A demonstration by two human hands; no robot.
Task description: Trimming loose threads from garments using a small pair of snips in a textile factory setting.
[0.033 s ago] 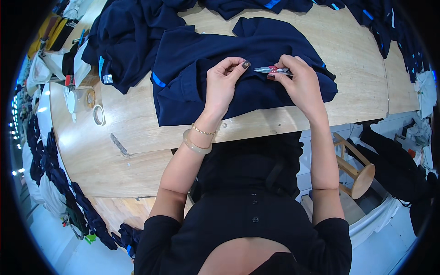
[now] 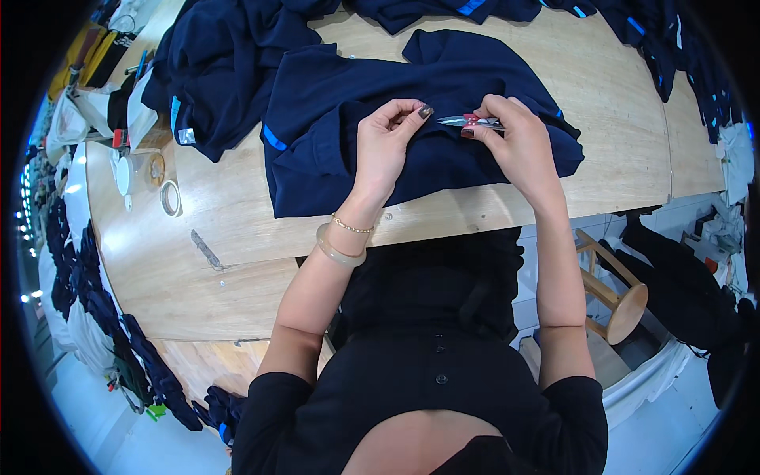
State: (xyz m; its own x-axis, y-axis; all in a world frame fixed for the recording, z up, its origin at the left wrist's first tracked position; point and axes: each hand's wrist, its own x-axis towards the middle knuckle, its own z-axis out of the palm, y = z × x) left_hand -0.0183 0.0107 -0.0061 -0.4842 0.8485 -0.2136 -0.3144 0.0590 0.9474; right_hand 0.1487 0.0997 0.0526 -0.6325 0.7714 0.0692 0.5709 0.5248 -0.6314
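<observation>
Navy cloth lay flat before me on the bench (image 2: pixel 237 214): a shirt (image 2: pixel 340 119) with a light blue trim, spread near the front edge so I could work on it close to my body. My left hand (image 2: pixel 385 142) was closed in a pinch on a fold of the shirt, lifting it a little, probably to keep the cloth taut and clear of the layer below. My right hand (image 2: pixel 518 146) was closed around small snips (image 2: pixel 463 121) with a red grip, the blades pointing left toward the pinched fold, just beside my left fingertips. More navy garments (image 2: pixel 222 63) were heaped at the far left and along the far edge, well apart from my hands, I judged so as to keep the working spot free. At the left end stood a clear cup (image 2: pixel 142 170), but I could not tell what was in it; a roll of tape (image 2: pixel 169 198) lay just beside it. A wooden stool (image 2: pixel 617 297) stood to my right, below the bench.
</observation>
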